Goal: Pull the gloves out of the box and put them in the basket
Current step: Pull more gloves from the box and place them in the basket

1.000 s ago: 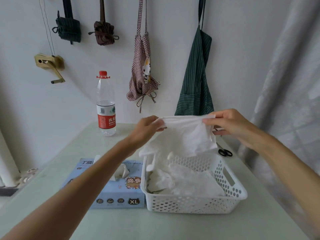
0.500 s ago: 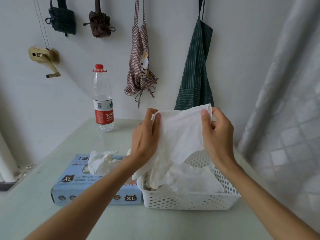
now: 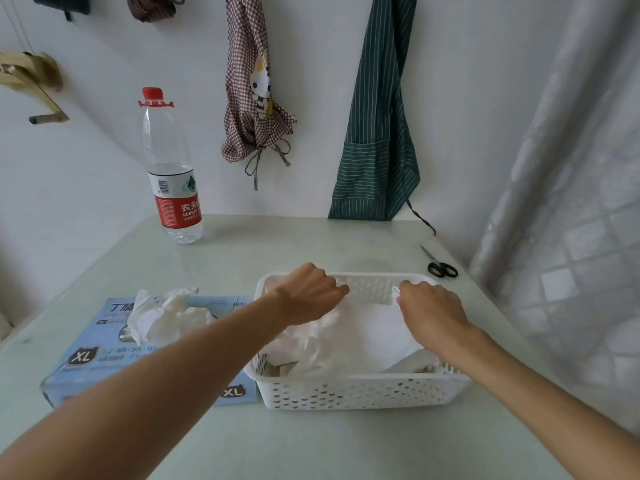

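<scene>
Both hands low in the basket (image 3: 360,389): left hand (image 3: 306,294) and right hand (image 3: 429,308) pinch the limp, feather-light glove (image 3: 367,327) by its far edge, 12 o'clock side.

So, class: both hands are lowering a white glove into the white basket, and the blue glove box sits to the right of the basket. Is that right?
Not quite. The head view shows the glove box left of the basket, not right. Both the left hand and right hand do hold the glove down in it.

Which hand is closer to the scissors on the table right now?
Right. The right hand is in the basket just below-left of the scissors; the left hand sits at the basket's far-left side.
</scene>
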Demonstrator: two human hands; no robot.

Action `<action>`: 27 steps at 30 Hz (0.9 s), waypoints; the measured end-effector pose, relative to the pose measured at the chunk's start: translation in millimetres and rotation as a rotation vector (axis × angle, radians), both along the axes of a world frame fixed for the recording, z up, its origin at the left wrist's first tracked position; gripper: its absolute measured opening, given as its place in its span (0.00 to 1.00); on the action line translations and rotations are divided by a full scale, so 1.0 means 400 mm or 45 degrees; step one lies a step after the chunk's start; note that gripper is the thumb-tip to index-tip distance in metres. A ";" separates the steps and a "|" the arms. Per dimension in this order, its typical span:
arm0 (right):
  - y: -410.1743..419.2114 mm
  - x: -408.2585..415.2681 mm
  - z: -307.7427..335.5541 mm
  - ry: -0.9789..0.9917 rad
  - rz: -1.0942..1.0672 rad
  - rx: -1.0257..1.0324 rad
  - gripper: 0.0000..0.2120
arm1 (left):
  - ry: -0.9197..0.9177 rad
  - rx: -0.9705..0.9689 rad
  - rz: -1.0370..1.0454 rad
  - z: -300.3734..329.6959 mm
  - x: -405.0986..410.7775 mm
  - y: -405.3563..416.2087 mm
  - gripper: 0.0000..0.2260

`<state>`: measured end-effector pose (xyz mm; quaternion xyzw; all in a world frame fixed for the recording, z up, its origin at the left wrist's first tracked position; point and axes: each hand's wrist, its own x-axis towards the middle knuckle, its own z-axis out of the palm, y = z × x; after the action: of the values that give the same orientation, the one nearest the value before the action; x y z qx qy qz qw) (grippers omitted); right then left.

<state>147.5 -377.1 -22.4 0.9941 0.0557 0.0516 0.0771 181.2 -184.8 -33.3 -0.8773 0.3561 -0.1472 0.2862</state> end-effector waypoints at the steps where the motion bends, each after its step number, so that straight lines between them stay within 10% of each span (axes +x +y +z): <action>1: 0.001 0.006 -0.001 0.013 0.013 -0.058 0.07 | -0.033 0.022 -0.042 0.000 -0.002 0.000 0.08; 10: 0.011 0.035 -0.044 0.084 0.161 -0.498 0.06 | -0.092 -0.027 -0.047 0.035 -0.024 0.004 0.14; 14: -0.017 0.031 -0.041 -0.022 0.186 -0.173 0.17 | 0.343 -0.348 0.549 0.083 -0.062 0.033 0.19; 17: -0.017 0.014 -0.017 0.067 0.219 0.387 0.09 | 0.689 -0.205 0.673 0.102 -0.080 0.069 0.24; 20: -0.008 -0.002 -0.012 0.439 0.323 0.383 0.18 | 0.926 -0.091 0.713 0.079 -0.086 0.066 0.23; 27: -0.031 0.005 -0.046 0.784 0.221 0.099 0.33 | 0.580 -0.106 0.516 0.065 -0.084 0.070 0.18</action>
<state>149.4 -389.6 -41.0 0.9568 0.1590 -0.2430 0.0140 147.4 -156.6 -7.2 -0.9519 0.2226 0.0986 0.1863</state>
